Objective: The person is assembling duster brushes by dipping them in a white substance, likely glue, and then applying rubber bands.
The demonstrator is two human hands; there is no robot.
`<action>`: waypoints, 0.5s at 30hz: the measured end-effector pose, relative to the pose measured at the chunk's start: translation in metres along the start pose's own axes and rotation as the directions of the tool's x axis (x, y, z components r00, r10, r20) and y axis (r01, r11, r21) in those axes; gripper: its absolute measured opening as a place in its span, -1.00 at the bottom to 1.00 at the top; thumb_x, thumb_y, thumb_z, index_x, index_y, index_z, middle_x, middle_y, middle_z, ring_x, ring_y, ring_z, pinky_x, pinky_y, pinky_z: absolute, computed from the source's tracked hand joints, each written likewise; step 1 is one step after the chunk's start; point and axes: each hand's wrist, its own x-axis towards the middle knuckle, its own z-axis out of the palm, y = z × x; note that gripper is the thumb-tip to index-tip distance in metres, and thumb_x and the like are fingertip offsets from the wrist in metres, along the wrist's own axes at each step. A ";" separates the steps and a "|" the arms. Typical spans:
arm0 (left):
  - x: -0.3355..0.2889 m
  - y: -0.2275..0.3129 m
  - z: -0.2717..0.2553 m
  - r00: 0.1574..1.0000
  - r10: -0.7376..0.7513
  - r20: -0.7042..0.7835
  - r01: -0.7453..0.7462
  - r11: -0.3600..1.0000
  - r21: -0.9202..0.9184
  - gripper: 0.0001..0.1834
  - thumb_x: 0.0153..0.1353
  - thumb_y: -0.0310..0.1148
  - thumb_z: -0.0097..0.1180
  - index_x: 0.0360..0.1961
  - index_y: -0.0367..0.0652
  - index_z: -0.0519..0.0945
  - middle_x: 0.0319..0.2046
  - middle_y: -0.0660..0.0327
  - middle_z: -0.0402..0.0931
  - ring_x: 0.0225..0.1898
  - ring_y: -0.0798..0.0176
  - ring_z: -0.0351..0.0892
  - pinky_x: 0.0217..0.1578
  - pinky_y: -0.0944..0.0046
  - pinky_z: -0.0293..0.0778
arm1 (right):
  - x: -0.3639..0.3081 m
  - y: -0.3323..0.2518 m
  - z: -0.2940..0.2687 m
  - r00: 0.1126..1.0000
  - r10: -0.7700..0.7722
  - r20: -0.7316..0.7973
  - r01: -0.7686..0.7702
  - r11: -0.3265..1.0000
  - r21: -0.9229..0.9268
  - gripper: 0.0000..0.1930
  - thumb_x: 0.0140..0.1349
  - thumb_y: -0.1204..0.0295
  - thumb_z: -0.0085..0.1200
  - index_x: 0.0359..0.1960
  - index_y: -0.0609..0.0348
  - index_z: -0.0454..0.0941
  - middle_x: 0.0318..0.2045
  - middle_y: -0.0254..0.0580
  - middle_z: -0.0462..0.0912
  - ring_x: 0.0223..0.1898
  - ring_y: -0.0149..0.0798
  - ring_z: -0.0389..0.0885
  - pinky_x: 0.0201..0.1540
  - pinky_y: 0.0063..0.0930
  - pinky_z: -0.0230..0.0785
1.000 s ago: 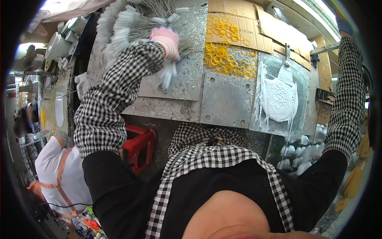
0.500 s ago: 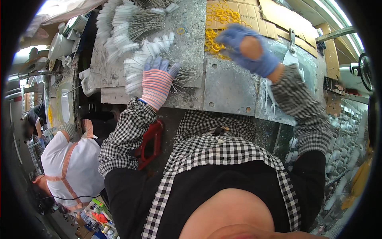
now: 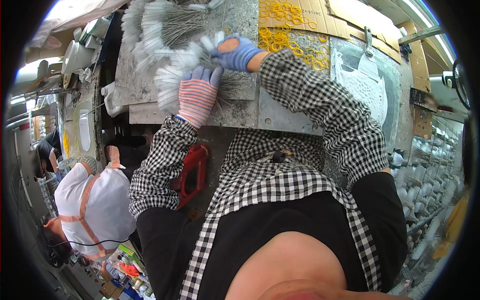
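Observation:
My left hand (image 3: 200,95), in a pink-and-grey striped glove, rests on a fanned pile of white-bristled wire brushes (image 3: 167,82). Its fingers lie side by side across them, the tips bent slightly down. My right hand (image 3: 237,52), in a blue glove with a round opening on the back, reaches in from the right to the bristle ends beside the left fingertips. Motion blurs its fingers and those bristles, so its grip does not show. Thin wire stems (image 3: 235,85) stick out below the right hand. More brushes (image 3: 175,22) lie behind in a thick row.
Yellow rings (image 3: 280,37) are scattered over cardboard (image 3: 320,17) and the metal table (image 3: 290,112). A putty knife (image 3: 369,60) lies across a whitish-smeared plate at right. Wire racks of brushes stand at far right. At left are a red stool (image 3: 192,172) and a bent-over person (image 3: 95,205).
My right hand has come left from the yellow rings to the brushes beside my left hand. The rings lie more spread out. My left hand has barely moved.

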 end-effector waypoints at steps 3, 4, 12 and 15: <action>-0.006 -0.002 0.002 0.990 -0.011 0.143 -0.019 0.978 0.208 -0.46 0.36 -0.20 -0.15 0.38 0.13 0.31 0.32 0.13 0.34 0.35 -0.03 0.31 0.34 -0.18 0.19 | -0.001 0.031 -0.012 0.993 0.100 -0.069 -0.104 0.993 -0.056 -0.67 0.39 0.11 0.00 0.02 -0.07 0.67 -0.14 -0.05 0.74 -0.05 0.01 0.70 0.08 -0.13 0.52; -0.006 -0.003 -0.009 0.926 -0.064 0.373 -0.037 0.965 0.259 -0.43 0.45 -0.12 -0.26 0.47 0.18 0.19 0.50 0.07 0.17 0.49 -0.05 0.16 0.42 -0.28 0.06 | 0.001 0.057 -0.014 0.986 0.132 -0.098 -0.146 0.976 -0.161 -0.67 0.40 0.13 -0.02 0.03 -0.09 0.68 -0.13 -0.06 0.75 -0.05 0.01 0.72 0.07 -0.12 0.54; -0.027 0.004 0.007 0.989 0.124 -0.086 -0.110 0.982 0.152 -0.57 0.15 -0.22 0.04 0.09 0.07 0.57 0.03 0.20 0.56 0.12 0.02 0.52 0.13 -0.08 0.36 | -0.028 -0.012 -0.011 0.985 0.037 -0.166 -0.032 0.999 0.033 -0.34 0.20 -0.02 0.19 0.31 -0.05 0.45 0.07 0.03 0.61 0.10 0.05 0.64 0.14 -0.10 0.50; -0.028 0.007 0.001 0.995 0.102 -0.003 -0.102 0.995 0.009 -0.59 0.14 -0.21 0.06 0.05 0.05 0.56 0.05 0.21 0.57 0.16 0.06 0.51 0.06 -0.04 0.41 | -0.021 -0.022 0.029 0.991 -0.019 -0.135 0.031 0.996 0.084 -0.28 0.12 -0.02 0.25 0.30 0.03 0.44 0.12 0.07 0.51 0.14 0.08 0.57 0.16 -0.08 0.48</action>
